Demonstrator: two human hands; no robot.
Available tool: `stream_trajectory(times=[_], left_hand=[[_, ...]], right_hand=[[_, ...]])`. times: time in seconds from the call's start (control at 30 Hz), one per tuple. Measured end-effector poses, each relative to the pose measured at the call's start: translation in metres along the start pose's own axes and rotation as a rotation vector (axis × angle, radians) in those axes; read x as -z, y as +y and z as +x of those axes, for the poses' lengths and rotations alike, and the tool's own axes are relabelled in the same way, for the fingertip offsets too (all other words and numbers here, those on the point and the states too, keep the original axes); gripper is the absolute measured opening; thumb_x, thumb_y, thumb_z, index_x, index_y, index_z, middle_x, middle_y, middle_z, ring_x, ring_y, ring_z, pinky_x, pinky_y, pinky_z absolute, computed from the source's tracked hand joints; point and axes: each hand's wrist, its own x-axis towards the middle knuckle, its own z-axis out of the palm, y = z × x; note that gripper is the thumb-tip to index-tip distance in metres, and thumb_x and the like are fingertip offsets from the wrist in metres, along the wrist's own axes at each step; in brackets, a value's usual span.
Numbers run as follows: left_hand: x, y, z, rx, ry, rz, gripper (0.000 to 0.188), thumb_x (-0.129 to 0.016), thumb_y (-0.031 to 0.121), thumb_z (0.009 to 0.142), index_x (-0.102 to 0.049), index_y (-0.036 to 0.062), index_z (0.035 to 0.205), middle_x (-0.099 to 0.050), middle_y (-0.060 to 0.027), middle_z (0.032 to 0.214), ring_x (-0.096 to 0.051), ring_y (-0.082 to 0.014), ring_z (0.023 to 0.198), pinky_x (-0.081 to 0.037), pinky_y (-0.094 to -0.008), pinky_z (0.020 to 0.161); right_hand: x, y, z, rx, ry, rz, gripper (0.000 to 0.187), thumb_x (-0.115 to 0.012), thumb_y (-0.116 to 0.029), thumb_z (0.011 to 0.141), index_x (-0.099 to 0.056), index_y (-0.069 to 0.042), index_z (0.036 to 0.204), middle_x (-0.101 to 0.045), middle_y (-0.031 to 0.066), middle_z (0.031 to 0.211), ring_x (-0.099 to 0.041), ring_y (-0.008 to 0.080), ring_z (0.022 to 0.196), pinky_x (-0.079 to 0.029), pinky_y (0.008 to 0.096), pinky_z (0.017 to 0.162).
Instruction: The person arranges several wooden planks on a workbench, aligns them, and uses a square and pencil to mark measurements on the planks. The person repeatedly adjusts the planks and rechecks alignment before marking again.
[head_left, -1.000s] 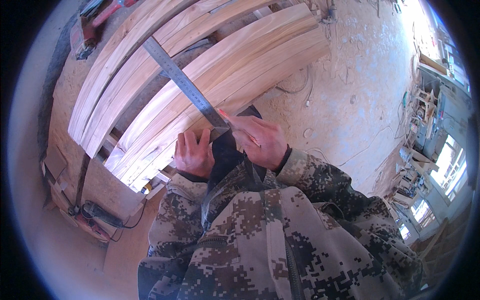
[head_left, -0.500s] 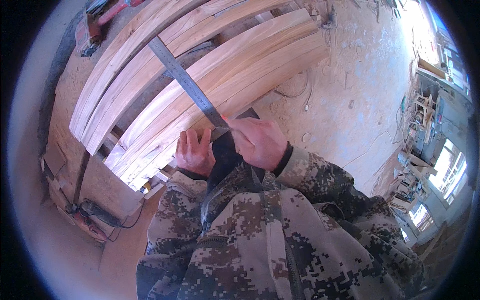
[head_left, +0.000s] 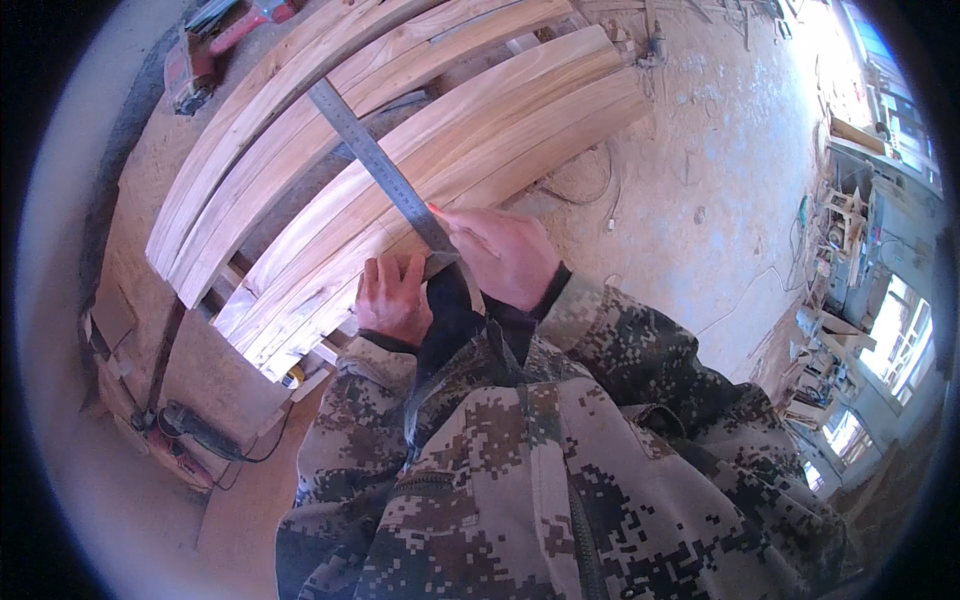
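Observation:
A steel carpenter's square [head_left: 375, 160] lies across the pale wooden boards [head_left: 400, 165], its graduated blade slanting from far left down to my hands. My left hand [head_left: 393, 300] is closed at the square's near end, fingers curled over the nearest board and thumb beside the stock. Along the right edge of the blade, near its lower end, my right hand [head_left: 510, 255] is closed with the index finger forward. A small orange-red tip, apparently a pencil's, shows at its fingertips; the rest of it is hidden in the hand.
A red power tool [head_left: 190, 75] sits at the far left. On the lower left lies a dark, corded power tool [head_left: 200, 428]. A yellow tape roll [head_left: 292, 377] is under the boards' near end. Cords cross the dusty floor [head_left: 710, 220]; wood scraps line the right wall.
My right hand has moved a little away from me and left along the square's blade. The square and my left hand stay together, shifting only slightly in view.

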Motion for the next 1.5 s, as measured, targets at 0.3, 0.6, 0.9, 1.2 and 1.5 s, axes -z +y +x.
stream_trajectory(times=[0.3,0.6,0.9,1.2,1.5], left_hand=[[-0.007,-0.004,-0.001,-0.001,0.013,0.005,0.039,-0.07,0.007,0.07,-0.066,0.0106,0.109,-0.053,-0.0112,0.092,-0.056,-0.0317,0.088,-0.049,-0.0435,0.073],[0.014,-0.027,-0.065,0.061,0.077,0.12,0.04,-0.068,0.007,0.064,-0.066,0.0063,0.103,-0.055,-0.0159,0.1,-0.054,-0.039,0.098,-0.047,-0.0518,0.086],[0.054,-0.111,-0.261,0.88,0.139,0.091,0.04,-0.073,0.005,0.07,-0.064,-0.0001,0.108,-0.064,-0.0213,0.102,-0.061,-0.0411,0.098,-0.048,-0.0495,0.092],[0.021,-0.248,-0.291,1.286,0.873,-0.467,0.036,-0.077,0.019,0.081,-0.069,-0.004,0.107,-0.07,-0.0084,0.091,-0.062,-0.0202,0.081,-0.051,-0.0362,0.077],[0.038,-0.257,-0.211,1.227,0.805,-0.6,0.021,-0.072,0.022,0.088,-0.068,0.0014,0.088,-0.061,-0.0002,0.07,-0.051,-0.0098,0.061,-0.042,-0.0281,0.056]], right_hand=[[0.008,0.001,-0.011,-0.105,-0.213,-0.225,0.017,-0.06,-0.017,0.088,-0.069,-0.004,0.095,-0.067,0.023,0.083,-0.066,0.0419,0.082,-0.054,0.0494,0.07],[0.03,0.021,-0.089,-0.362,-0.333,-0.306,0.025,-0.057,-0.028,0.087,-0.072,-0.008,0.087,-0.069,0.0195,0.084,-0.066,0.0417,0.082,-0.053,0.0508,0.072],[0.133,0.071,-0.045,-0.344,-0.011,-0.278,0.023,-0.055,-0.019,0.093,-0.067,0.0,0.094,-0.07,0.0183,0.089,-0.069,0.0283,0.088,-0.051,0.0386,0.077],[0.208,0.182,0.073,-0.304,0.315,-0.623,0.029,-0.051,-0.012,0.096,-0.067,-0.001,0.117,-0.071,0.0134,0.111,-0.064,0.0187,0.108,-0.049,0.0332,0.093],[0.224,0.233,0.119,-0.153,0.151,-0.76,0.033,-0.05,-0.011,0.093,-0.063,0.004,0.119,-0.07,0.0196,0.109,-0.066,0.0254,0.104,-0.049,0.0357,0.091]])
